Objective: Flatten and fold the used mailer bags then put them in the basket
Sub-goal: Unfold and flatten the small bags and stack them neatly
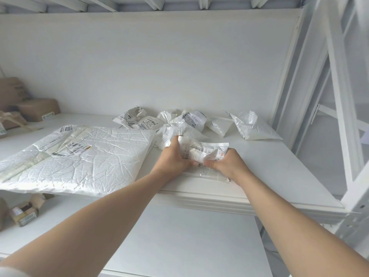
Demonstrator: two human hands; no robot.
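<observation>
A crumpled white mailer bag [205, 149] with barcode labels lies near the front of a white shelf [279, 172]. My left hand [173, 156] grips its left side, fingers curled into the plastic. My right hand [225, 161] grips its right side, thumb tucked under the lower edge. Both hands meet at the bag's lower middle. A large flattened white mailer [79, 156] lies to the left, overhanging the shelf edge. Several crumpled small mailers [189, 118] are heaped behind, and one more [251, 126] sits at the right. No basket is in view.
Brown paper parcels [38, 108] stand at the shelf's far left. A lower shelf [179, 236] runs beneath my arms, with small boxes [24, 212] at its left. White metal rack posts [343, 116] rise on the right. The wall stands close behind the pile.
</observation>
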